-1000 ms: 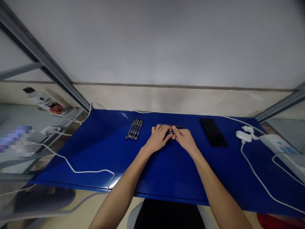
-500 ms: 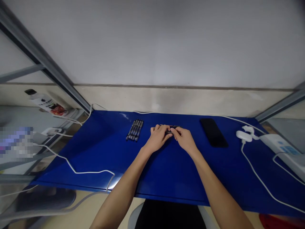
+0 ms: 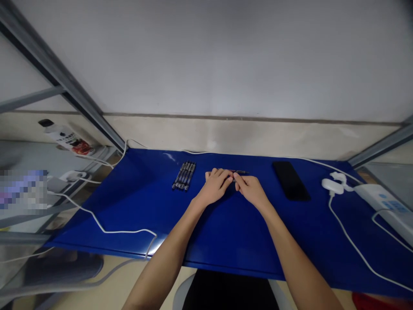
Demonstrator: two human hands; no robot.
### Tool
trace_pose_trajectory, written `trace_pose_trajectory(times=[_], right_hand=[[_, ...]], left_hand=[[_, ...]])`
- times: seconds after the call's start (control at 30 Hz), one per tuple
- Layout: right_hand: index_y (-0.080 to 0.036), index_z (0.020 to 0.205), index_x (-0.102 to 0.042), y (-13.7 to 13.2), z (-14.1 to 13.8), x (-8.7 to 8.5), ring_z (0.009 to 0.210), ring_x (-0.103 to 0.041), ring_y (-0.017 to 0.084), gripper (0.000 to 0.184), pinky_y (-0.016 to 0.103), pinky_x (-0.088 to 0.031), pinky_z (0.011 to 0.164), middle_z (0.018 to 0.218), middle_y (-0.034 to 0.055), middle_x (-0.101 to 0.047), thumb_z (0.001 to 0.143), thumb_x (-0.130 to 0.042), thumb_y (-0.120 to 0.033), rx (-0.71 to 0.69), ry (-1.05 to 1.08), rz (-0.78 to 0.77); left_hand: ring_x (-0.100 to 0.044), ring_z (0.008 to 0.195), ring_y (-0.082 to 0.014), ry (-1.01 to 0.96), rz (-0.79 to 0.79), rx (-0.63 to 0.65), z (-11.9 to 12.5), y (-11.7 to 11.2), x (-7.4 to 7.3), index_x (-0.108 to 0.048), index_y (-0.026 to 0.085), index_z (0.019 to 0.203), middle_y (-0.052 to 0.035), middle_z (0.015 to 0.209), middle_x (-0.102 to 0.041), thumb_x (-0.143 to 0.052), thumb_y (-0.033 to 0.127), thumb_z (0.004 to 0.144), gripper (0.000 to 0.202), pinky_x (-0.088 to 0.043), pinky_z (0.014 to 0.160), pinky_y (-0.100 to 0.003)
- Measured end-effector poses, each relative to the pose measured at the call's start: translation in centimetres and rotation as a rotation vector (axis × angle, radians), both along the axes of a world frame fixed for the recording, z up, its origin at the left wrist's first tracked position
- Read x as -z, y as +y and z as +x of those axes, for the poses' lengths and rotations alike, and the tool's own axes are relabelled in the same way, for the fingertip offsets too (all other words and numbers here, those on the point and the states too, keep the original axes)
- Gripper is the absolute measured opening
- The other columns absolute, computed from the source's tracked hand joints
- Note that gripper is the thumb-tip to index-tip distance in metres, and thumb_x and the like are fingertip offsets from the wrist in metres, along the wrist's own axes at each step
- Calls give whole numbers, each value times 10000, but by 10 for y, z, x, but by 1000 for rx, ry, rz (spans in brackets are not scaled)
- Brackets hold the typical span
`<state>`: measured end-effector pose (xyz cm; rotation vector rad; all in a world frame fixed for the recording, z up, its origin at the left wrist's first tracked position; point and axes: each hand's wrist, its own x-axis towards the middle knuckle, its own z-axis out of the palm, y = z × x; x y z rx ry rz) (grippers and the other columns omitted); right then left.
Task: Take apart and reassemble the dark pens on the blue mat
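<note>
Both my hands rest near the far middle of the blue mat (image 3: 135,202). My left hand (image 3: 215,187) has its fingers curled over a dark pen (image 3: 238,172) that lies across the mat, and my right hand (image 3: 251,189) pinches the same pen from the right. Only the pen's right end shows past my fingers. A neat row of several dark pens (image 3: 184,175) lies to the left of my left hand, apart from it.
A black phone (image 3: 291,186) lies flat to the right of my hands. White chargers and a power strip (image 3: 380,199) sit at the right edge. White cables (image 3: 106,230) trail over the mat's left side. A bottle (image 3: 66,137) lies on the shelf at left.
My hands have stayed on the pen with only small finger shifts. The view has drifted slightly.
</note>
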<state>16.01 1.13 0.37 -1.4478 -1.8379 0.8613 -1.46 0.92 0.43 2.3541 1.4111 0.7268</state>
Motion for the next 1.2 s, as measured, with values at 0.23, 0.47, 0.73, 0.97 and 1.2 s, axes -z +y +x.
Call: trace_pose_trajectory(times=[0.23, 0.47, 0.73, 0.97, 1.2], right_hand=[[-225, 850, -647, -3, -6, -1, 580, -573, 166, 300, 283, -405, 578, 715, 15, -672, 926, -491, -469, -37, 26, 122], [-215, 589, -576, -2, -3, -2, 529, -564, 172, 492, 290, -393, 564, 565, 21, -615, 953, -410, -503, -15, -34, 77], [-218, 830, -630, -3, -5, 0, 612, -596, 172, 259, 288, -427, 614, 726, 22, -670, 945, -465, -381, -130, 3, 119], [-251, 1014, -603, -4, -6, -2, 834, -647, 192, 157, 302, -471, 749, 944, 37, -690, 938, -517, -358, -153, 77, 198], [-214, 832, -614, 1, -2, 7, 721, -663, 216, 307, 312, -442, 680, 812, 61, -708, 988, -405, -376, -15, -133, 262]], left_hand=[[-474, 950, -209, 83, -6, -130, 0, 3, 4, -597, 221, 1011, -53, 986, -605, -234, 401, 1035, 406, -288, 815, -364], [-484, 967, -201, 63, 34, -75, 1, 0, 2, -593, 245, 1046, -41, 1011, -589, -275, 418, 1028, 362, -288, 817, -355], [-485, 903, -201, 33, 36, -119, -1, 2, 2, -572, 237, 1018, -38, 933, -599, -194, 399, 1039, 412, -278, 785, -341], [-490, 891, -196, 64, 23, -103, -2, 3, 3, -593, 219, 956, -29, 937, -639, -211, 399, 1040, 430, -269, 773, -356], [-506, 968, -196, -4, 12, -7, 1, -3, -3, -557, 251, 1121, -20, 1088, -654, -278, 370, 1031, 317, -284, 808, -352]])
